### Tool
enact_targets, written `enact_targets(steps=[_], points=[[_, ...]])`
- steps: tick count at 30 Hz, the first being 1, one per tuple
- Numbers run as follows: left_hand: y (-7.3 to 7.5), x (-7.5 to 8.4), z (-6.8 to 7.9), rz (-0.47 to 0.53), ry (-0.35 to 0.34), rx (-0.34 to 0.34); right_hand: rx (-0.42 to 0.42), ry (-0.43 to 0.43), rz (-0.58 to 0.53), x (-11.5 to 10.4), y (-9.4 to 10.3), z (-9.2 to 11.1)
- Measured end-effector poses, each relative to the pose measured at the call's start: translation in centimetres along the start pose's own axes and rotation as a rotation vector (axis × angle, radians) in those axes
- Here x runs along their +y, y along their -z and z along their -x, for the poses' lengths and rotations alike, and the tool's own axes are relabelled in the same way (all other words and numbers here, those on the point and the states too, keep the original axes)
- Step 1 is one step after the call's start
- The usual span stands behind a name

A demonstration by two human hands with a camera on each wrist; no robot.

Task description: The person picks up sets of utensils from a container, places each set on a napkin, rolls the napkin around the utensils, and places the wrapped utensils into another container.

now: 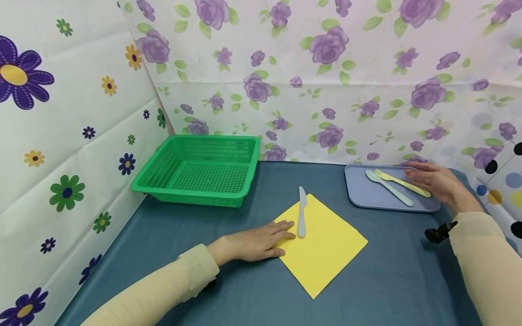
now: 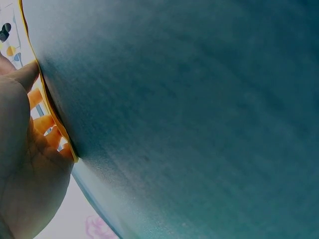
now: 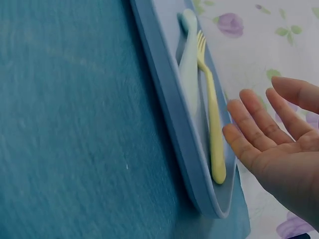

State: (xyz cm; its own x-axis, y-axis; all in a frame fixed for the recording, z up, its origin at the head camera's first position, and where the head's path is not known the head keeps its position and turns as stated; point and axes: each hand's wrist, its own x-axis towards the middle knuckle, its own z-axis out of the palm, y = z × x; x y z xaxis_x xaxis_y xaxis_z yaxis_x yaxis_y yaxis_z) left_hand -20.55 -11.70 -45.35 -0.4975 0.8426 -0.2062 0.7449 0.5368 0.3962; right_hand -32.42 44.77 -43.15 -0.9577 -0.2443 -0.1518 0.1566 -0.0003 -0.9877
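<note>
A yellow napkin lies flat on the blue table, turned like a diamond. On its upper left part rests a pale knife, blade away from me. My left hand touches the napkin's left corner with spread fingers, beside the knife. At the far right a blue-grey tray holds a pale green spoon and a yellow fork. Over the tray's right end hovers my right hand; in the right wrist view its fingers are spread and hold nothing, close to the fork's handle.
A green plastic basket with perforated walls stands at the back left, near the corner. Flower-patterned sheets hang behind and along the left side of the table.
</note>
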Motion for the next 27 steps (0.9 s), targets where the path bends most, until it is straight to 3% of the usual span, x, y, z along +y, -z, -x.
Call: enact_targets(steps=[7, 15, 27], points=[[0.0, 0.2, -0.2, 0.005, 0.004, -0.007, 0.062, -0.088, 0.325, 0.1, 0.1, -0.1], [-0.3, 0.3, -0.5, -0.003, 0.002, -0.006, 0.14, -0.138, 0.5, 0.8, 0.2, -0.5], [-0.1, 0.3, -0.5, -0.006, 0.002, -0.003, 0.171, -0.067, 0.803, 1.1, -0.9, -0.8]])
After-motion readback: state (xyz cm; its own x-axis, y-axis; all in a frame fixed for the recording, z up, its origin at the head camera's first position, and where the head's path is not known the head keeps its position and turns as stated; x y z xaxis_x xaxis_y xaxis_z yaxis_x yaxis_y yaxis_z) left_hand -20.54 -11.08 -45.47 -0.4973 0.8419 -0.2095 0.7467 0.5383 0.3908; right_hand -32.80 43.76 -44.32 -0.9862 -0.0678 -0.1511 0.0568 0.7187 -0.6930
